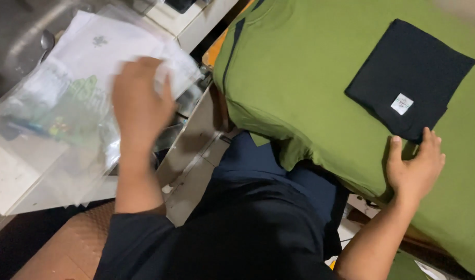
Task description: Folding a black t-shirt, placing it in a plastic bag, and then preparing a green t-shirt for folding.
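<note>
On the wide green cloth [310,88] that covers the surface at the right, a dark navy folded garment with a small white label [411,78] lies flat and squared, its lower corner just beside the person's right hand [416,166]. That hand rests open, palm down, on the green cloth, with its fingertips touching or nearly touching the garment's near edge; it grips nothing. Well away from the green cloth, past its left edge, the left hand [139,101] is raised and closed on the edge of a clear plastic bag [167,78], one of a loose pile of clear plastic packing bags with white printed sheets inside [72,98] spread over a pale counter. The left hand is blurred, so how much of the bag lies between its fingers is hard to say, though it seems pinched at the upper corner. Beyond the pile, farther still from the green cloth, a metal sink [25,36] shows at the corner. Between the green cloth and the pile, the person's dark shirt and lap fill the lower middle. As things lie, the folding of the navy garment looks finished and a bag is being taken up; the garment is not yet inside any bag, so the bagging remains.
</note>
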